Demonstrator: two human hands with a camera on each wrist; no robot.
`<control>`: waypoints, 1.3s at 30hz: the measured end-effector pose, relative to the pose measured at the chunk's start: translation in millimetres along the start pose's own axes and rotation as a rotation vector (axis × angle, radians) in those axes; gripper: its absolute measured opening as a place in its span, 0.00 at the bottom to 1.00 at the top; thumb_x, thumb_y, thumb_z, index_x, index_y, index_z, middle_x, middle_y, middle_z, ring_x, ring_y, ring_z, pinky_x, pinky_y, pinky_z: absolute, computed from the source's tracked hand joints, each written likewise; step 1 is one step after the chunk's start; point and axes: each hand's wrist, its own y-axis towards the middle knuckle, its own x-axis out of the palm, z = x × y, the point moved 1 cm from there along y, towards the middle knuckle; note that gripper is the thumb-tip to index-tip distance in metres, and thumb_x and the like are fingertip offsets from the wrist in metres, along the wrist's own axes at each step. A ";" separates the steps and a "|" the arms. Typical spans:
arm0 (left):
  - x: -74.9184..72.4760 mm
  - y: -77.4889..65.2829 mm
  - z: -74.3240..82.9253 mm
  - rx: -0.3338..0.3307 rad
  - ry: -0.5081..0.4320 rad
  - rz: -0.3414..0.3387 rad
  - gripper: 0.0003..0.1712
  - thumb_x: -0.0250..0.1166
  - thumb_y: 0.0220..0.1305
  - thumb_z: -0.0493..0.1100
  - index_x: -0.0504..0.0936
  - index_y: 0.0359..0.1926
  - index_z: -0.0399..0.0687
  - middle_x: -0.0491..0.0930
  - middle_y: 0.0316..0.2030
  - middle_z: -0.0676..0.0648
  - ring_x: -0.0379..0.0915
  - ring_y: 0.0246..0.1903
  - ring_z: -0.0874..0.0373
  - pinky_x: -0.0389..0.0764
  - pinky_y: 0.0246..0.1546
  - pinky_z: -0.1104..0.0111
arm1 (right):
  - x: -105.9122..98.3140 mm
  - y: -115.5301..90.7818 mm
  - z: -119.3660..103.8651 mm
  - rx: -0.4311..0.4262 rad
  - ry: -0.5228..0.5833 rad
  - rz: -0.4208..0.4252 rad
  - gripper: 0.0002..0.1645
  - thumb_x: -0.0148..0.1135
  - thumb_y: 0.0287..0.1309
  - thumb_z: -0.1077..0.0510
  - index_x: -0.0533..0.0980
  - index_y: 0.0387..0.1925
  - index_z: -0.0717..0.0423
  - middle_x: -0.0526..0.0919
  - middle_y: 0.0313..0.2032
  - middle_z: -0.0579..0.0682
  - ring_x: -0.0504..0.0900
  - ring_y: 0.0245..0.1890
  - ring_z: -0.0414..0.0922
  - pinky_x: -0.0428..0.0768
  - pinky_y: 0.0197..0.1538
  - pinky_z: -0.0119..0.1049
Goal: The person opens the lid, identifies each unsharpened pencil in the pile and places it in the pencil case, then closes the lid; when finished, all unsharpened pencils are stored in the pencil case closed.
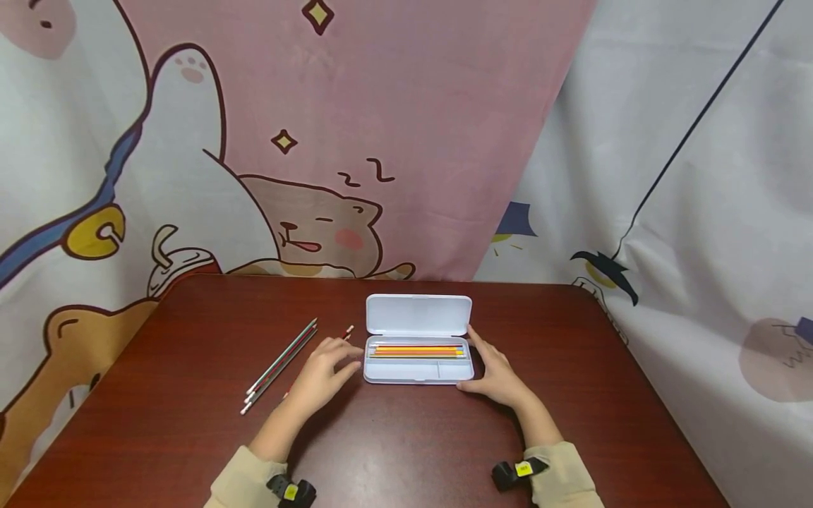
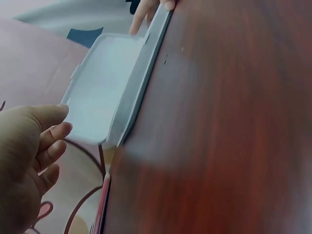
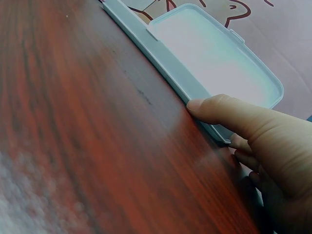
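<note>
A white pencil case [image 1: 401, 371] lies on the table with its lid [image 1: 419, 315] raised at the back. Several pencils [image 1: 416, 351], mostly orange and yellow, fill its rear compartment. My right hand [image 1: 498, 374] grips the case's right end, the thumb [image 3: 214, 108] on the front wall and the fingers round the end. Off the left end, my left hand [image 1: 324, 374] hovers with loosely bent fingers and nothing between them. Beneath and behind that hand is a red pencil [image 1: 348, 331], partly hidden. Left of it lie several green and red pencils [image 1: 279, 367] with white ends.
The dark red wooden table [image 1: 406, 437] ends at a cloth backdrop [image 1: 413, 141] printed with cartoon animals. In front of the case, two small divided sections [image 1: 454, 370] show in its tray's near half.
</note>
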 end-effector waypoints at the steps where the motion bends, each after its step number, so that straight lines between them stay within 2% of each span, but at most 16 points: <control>1: -4.0 -2.9 -0.9 -0.014 0.013 0.007 0.12 0.73 0.49 0.31 0.85 0.38 0.40 0.81 0.34 0.51 0.71 0.36 0.59 0.73 0.35 0.65 | -0.1 0.0 -0.2 0.002 -0.001 -0.001 0.68 0.79 0.38 0.48 0.46 0.75 0.49 0.68 0.63 0.57 0.61 0.64 0.57 0.51 0.62 0.61; 10: -35.0 -31.9 -16.6 -0.116 0.107 0.109 0.15 0.75 0.45 0.31 0.85 0.38 0.40 0.81 0.33 0.49 0.72 0.36 0.57 0.73 0.35 0.63 | -0.3 0.1 -0.5 0.009 0.000 -0.004 0.68 0.79 0.38 0.47 0.46 0.75 0.48 0.68 0.64 0.57 0.61 0.64 0.57 0.51 0.62 0.61; 15: -49.9 -49.5 -24.8 -0.212 0.181 0.115 0.16 0.75 0.46 0.31 0.85 0.39 0.39 0.81 0.33 0.52 0.70 0.35 0.59 0.74 0.32 0.62 | 0.2 0.0 1.0 0.003 0.000 -0.002 0.68 0.79 0.38 0.47 0.46 0.75 0.48 0.68 0.63 0.57 0.61 0.64 0.57 0.51 0.61 0.61; 23: -65.3 -69.5 -38.2 -0.271 0.281 0.129 0.16 0.76 0.44 0.32 0.85 0.38 0.37 0.81 0.32 0.48 0.72 0.35 0.54 0.74 0.34 0.56 | 0.5 0.3 2.7 -0.007 -0.001 0.000 0.68 0.79 0.38 0.47 0.46 0.75 0.48 0.68 0.63 0.56 0.61 0.64 0.57 0.51 0.61 0.61; 28: -69.7 -76.5 -42.5 -0.301 0.311 0.121 0.16 0.76 0.42 0.30 0.85 0.36 0.35 0.81 0.32 0.46 0.73 0.35 0.50 0.75 0.34 0.54 | 0.7 0.5 3.0 -0.005 -0.003 0.000 0.68 0.79 0.38 0.47 0.46 0.75 0.48 0.68 0.64 0.56 0.61 0.64 0.57 0.51 0.61 0.61; 34: -70.5 -77.0 -44.1 -0.266 0.335 0.141 0.15 0.77 0.39 0.29 0.85 0.33 0.34 0.81 0.30 0.45 0.73 0.33 0.48 0.75 0.33 0.53 | 0.1 0.5 1.4 0.006 -0.007 0.001 0.68 0.79 0.38 0.47 0.47 0.75 0.48 0.68 0.63 0.57 0.61 0.64 0.57 0.52 0.61 0.61; 39: -70.2 -77.7 -45.8 -0.280 0.362 0.135 0.14 0.77 0.38 0.28 0.85 0.31 0.35 0.79 0.28 0.46 0.72 0.32 0.48 0.74 0.32 0.54 | -0.4 0.7 0.4 0.007 -0.004 -0.003 0.68 0.79 0.37 0.48 0.47 0.75 0.48 0.68 0.63 0.57 0.61 0.64 0.58 0.52 0.61 0.61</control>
